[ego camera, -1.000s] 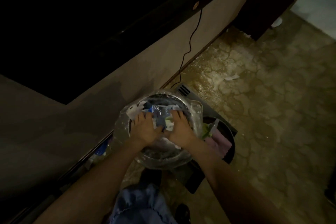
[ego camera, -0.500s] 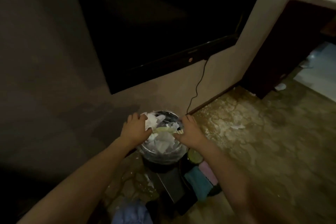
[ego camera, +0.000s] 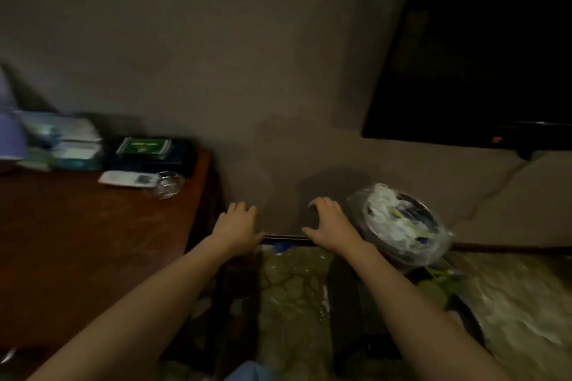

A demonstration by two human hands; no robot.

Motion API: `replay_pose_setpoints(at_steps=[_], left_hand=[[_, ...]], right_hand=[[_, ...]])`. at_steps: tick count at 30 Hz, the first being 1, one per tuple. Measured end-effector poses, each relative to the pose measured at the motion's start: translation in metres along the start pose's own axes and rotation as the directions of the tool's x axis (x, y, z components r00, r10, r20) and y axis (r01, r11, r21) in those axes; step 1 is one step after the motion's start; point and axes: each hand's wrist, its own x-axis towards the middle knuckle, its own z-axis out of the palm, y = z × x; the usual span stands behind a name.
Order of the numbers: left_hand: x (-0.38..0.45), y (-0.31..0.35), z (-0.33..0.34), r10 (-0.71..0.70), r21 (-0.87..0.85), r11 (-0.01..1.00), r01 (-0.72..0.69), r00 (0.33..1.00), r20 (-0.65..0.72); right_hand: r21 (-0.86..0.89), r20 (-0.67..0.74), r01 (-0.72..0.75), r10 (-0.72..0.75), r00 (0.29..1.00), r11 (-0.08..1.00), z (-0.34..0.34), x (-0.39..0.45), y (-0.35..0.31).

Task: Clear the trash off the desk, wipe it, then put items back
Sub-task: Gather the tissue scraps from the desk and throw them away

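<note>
The head view is dim and blurred by motion. Both hands are held out in the air in front of the wall, between the desk [ego camera: 93, 241] on the left and the trash bin [ego camera: 402, 226] on the right. The left hand [ego camera: 236, 226] has its fingers loosely spread and holds nothing. The right hand [ego camera: 329, 224] is also empty, fingers slightly bent and apart, just beside the bin's rim.

The bin stands on the stone-patterned floor [ego camera: 294, 303] by the wall; it is lined with a clear plastic bag and filled with white crumpled paper.

At the back of the brown wooden desk lie a white remote control [ego camera: 125, 179], a clear glass dish [ego camera: 167, 184] touching its right end, a dark box with a green label [ego camera: 145, 147] and a stack of pale boxes [ego camera: 62, 141]. No writing on any label can be read. A dark screen [ego camera: 479, 56] hangs on the wall at upper right.
</note>
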Motion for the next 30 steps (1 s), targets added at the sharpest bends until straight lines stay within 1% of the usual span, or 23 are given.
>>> replay_pose_setpoints(at_steps=[4,9,12,14,17,20,23,26,30], left_hand=[[-0.063,-0.102,-0.011,-0.137,-0.069,0.989,0.132,0.988,-0.065],[-0.151,-0.237,-0.022,-0.362,-0.090,0.931,0.354,0.926,-0.107],[-0.204,-0.318,-0.027,-0.428,-0.097,0.903,0.419,0.900,-0.087],[-0.238,-0.366,-0.029,-0.462,-0.109,0.884,0.455,0.885,-0.062],[-0.284,-0.433,-0.029,-0.520,-0.109,0.853,0.511,0.852,-0.070],[-0.318,-0.487,-0.029,-0.593,-0.139,0.803,0.580,0.801,-0.084],[-0.349,-0.524,-0.023,-0.652,-0.196,0.753,0.628,0.752,-0.097],[-0.375,-0.558,-0.013,-0.692,-0.209,0.716,0.666,0.718,-0.080],[-0.394,-0.611,-0.006,-0.763,-0.258,0.629,0.733,0.646,-0.025]], right_hand=[[-0.047,0.081,0.191,-0.187,0.979,0.980,0.041,0.018,-0.095],[-0.066,0.133,0.358,-0.347,0.928,0.931,0.105,0.028,-0.229],[-0.073,0.146,0.445,-0.432,0.890,0.893,0.152,0.028,-0.312],[-0.049,0.152,0.478,-0.466,0.872,0.877,0.183,0.024,-0.366],[-0.024,0.171,0.512,-0.501,0.848,0.859,0.226,0.015,-0.443],[0.012,0.211,0.545,-0.535,0.818,0.838,0.261,0.008,-0.503],[-0.006,0.285,0.595,-0.569,0.772,0.804,0.292,0.009,-0.547],[0.009,0.326,0.619,-0.587,0.741,0.786,0.319,0.018,-0.592],[0.049,0.396,0.685,-0.643,0.655,0.727,0.354,0.034,-0.647]])
